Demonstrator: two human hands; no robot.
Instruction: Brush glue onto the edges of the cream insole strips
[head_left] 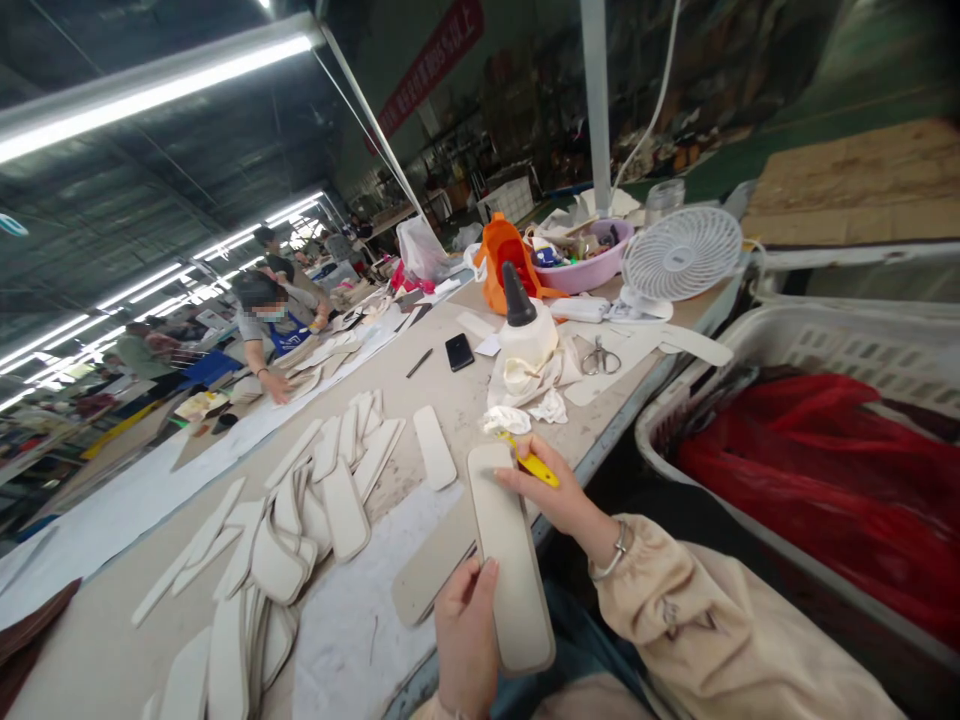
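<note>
Bench work with pale, round-ended panels, seen from the wearer's head. The left hand [466, 635] pinches the long edge of one upright-held panel [516, 575] between thumb and fingers, at the near edge of the bench [476, 405]. The right hand [551, 485] grips a yellow tool [536, 466] while its fingers touch the panel's upper end. Just left of the held panel, another panel [433, 568] lies partly on a white sheet [349, 640]; a separate strip [433, 447] lies beyond it, and a loose heap of similar panels [281, 550] spreads farther left. Behind stand a bottle with a dark nozzle [519, 305], a phone [459, 352] lying to its left and scissors [600, 358] to its right. A co-worker [279, 325] reaches over the far left.
</note>
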